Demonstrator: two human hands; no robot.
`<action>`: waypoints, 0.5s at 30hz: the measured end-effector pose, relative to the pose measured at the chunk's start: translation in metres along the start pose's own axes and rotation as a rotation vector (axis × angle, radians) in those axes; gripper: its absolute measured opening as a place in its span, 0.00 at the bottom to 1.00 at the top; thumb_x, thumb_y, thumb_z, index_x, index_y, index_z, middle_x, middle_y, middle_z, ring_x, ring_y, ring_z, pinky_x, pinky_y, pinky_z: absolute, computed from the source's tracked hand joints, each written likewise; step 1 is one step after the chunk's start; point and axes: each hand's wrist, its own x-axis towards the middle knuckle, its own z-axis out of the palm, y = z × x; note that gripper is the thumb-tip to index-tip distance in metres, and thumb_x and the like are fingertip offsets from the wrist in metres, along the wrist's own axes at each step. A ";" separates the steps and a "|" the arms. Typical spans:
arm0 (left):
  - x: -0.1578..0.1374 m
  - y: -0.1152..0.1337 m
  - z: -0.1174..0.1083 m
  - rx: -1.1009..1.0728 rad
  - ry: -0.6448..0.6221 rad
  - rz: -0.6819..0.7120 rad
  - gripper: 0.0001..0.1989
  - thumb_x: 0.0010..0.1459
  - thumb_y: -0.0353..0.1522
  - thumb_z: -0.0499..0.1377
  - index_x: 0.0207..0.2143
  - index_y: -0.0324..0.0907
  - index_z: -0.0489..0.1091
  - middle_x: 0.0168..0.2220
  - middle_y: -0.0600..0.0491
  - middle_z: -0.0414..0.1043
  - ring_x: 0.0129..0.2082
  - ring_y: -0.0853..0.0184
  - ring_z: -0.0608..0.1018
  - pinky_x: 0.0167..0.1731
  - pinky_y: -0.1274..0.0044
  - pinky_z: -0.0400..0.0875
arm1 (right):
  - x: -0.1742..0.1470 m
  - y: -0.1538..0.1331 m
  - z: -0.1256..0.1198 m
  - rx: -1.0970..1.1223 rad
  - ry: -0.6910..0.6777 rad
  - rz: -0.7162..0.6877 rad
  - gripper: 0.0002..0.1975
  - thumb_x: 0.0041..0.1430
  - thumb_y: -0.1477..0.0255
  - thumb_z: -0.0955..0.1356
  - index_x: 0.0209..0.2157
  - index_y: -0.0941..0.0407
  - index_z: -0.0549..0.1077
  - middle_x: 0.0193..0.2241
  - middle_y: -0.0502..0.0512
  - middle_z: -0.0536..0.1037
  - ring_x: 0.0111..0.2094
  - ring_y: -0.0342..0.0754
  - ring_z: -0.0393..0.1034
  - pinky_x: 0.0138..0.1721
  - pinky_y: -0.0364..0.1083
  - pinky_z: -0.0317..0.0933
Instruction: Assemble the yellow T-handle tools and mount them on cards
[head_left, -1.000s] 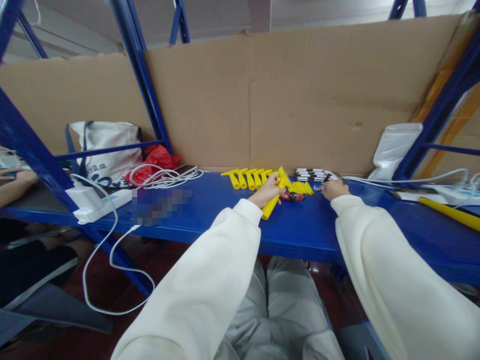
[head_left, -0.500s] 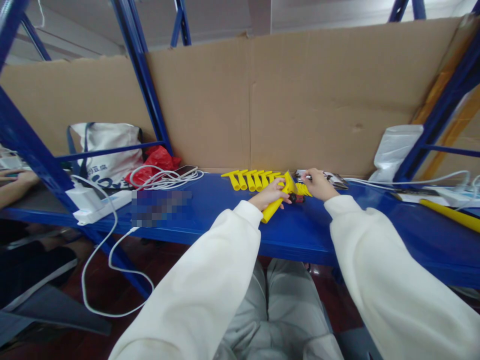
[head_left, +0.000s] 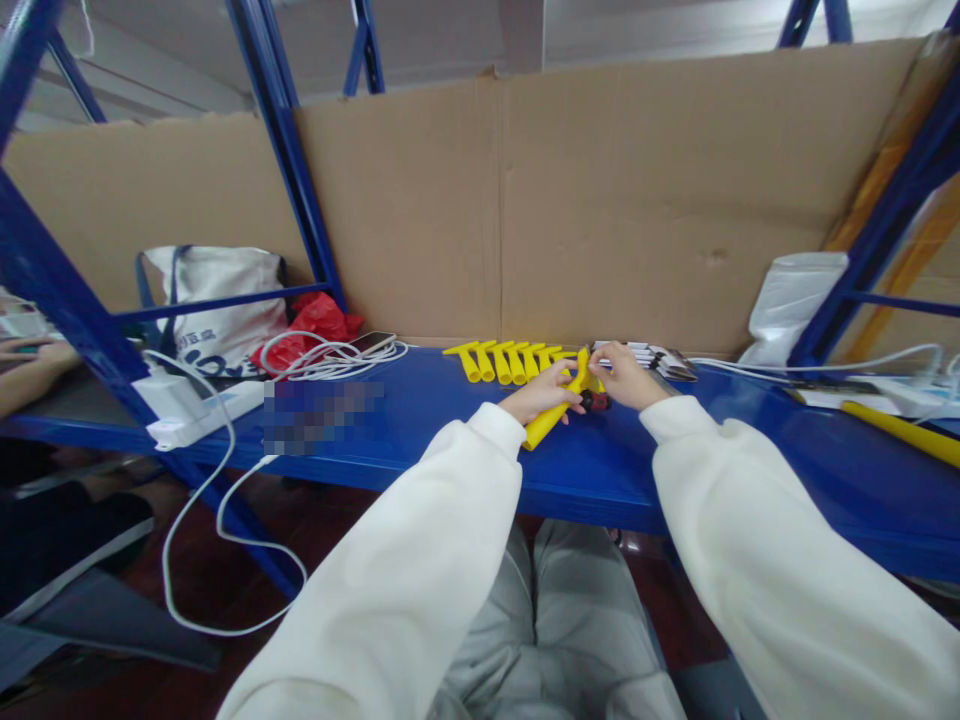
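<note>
My left hand (head_left: 541,396) is wrapped round a yellow T-shaped handle (head_left: 545,427), its round tube end slanting toward the table's front edge. My right hand (head_left: 619,373) is at the head of that handle, fingertips pinched together close to it; whatever lies between them is too small to make out. Just below the right fingers is a small dark red and black object (head_left: 596,401) on the table. To the left, several more yellow T-shaped handles (head_left: 501,362) lie in a row. Behind my right hand are small white and dark packets (head_left: 667,360), partly covered.
The blue table (head_left: 435,425) is backed by a cardboard panel (head_left: 600,200). At left are a power strip (head_left: 210,415), coiled white cable (head_left: 322,358), red plastic bag (head_left: 319,318) and cloth bag (head_left: 217,290). A yellow tube (head_left: 904,432) lies at right. Another person's hand (head_left: 52,355) shows far left.
My right hand has moved left from beside the packets to the head of the yellow handle. My left hand keeps its hold, almost unmoved.
</note>
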 end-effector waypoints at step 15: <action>-0.006 0.004 -0.003 -0.109 -0.056 0.000 0.35 0.51 0.18 0.60 0.60 0.46 0.60 0.51 0.46 0.73 0.27 0.72 0.80 0.19 0.85 0.70 | -0.005 0.004 0.004 0.615 -0.068 0.345 0.22 0.46 0.52 0.76 0.34 0.53 0.72 0.37 0.56 0.79 0.42 0.53 0.74 0.52 0.57 0.67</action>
